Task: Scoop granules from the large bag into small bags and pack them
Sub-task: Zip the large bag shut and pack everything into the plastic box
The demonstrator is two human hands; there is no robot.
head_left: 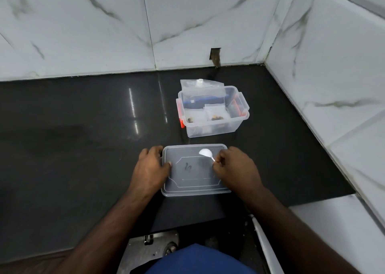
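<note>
- Right hand [235, 167]: fingertips pinched on the handle of a white spoon [206, 154]; the bowl of the spoon lies on the lid [193, 182], toward its far right.
- Left hand [151, 167]: grips the left edge of the lid, thumb on top, fingers curled over the rim.
- Lid: clear plastic, flat on the dark counter [83, 149], near the person and between both hands.
- Box [212, 111]: clear, orange latches, open, just beyond the lid on the far side.
- Large bag [201, 88]: clear, stands in the far part of the box; its granule content cannot be made out.
- Small bags [215, 113]: at least two in the near part of the box, each showing dark granules at the bottom.
- Progress, as judged: some small bags appear filled and stowed. With spoon and lid in hand, either closing up or setting out for more scooping; which one cannot be told. Sealing of the bags cannot be confirmed.
</note>
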